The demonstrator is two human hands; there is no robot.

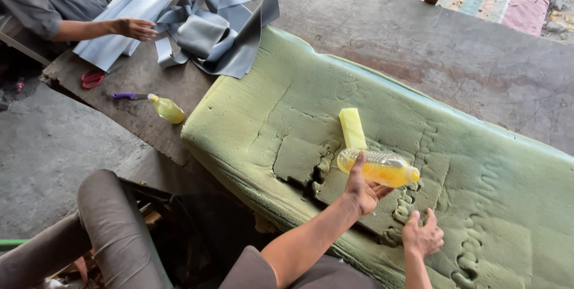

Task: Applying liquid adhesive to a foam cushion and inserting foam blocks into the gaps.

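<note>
Our left grip (362,192) clamps a bottle (378,166) of yellow liquid over the green foam (269,109). Right grip (422,235), fingers apart, presses foam just below-right. A yellow block (352,127) lies just above the bottle.

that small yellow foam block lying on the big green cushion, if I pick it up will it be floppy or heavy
The yellow foam block looks like cut sponge, so probably very light and squashy rather than floppy. Its flat faces lie on the green cushion, so it should not roll. Being this light, a nudge from the bottle in the left hand would likely shift it.
</note>
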